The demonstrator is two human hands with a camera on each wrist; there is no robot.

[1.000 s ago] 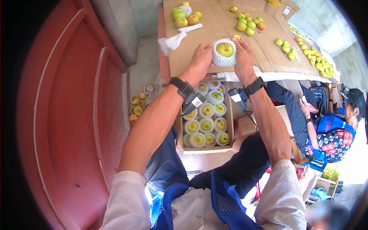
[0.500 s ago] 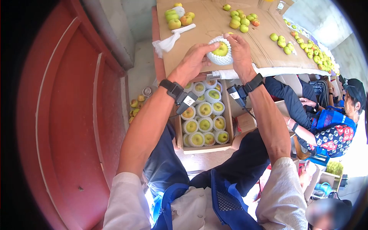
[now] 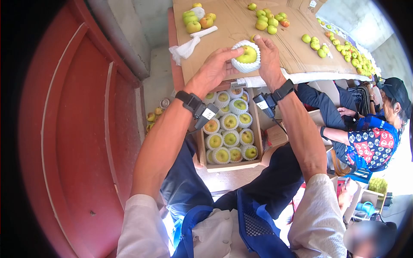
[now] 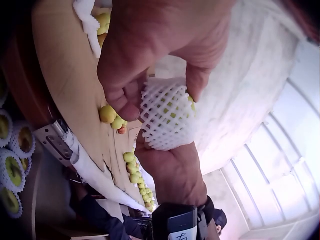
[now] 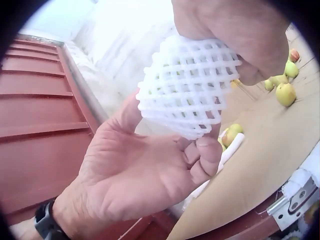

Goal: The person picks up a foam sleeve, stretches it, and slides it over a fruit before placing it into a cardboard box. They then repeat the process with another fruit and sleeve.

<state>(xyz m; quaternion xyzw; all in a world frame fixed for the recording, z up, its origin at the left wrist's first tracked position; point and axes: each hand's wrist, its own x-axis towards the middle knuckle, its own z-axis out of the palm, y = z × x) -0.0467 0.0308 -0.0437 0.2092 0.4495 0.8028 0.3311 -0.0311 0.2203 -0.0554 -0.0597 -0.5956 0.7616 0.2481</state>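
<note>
Apple (image 3: 248,54) in foam net (image 3: 246,67): sat between curled fingers, pinched by left hand (image 3: 214,68), gripped by right hand (image 3: 269,59); had just come under left thumb (image 3: 234,53), leaving its crown exposed above the rim.

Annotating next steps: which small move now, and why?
Probably lower the yellow-green apple toward the brown cardboard box below: white foam netting wraps its sides, leaving the top showing, like the netted apples in that box.
</note>
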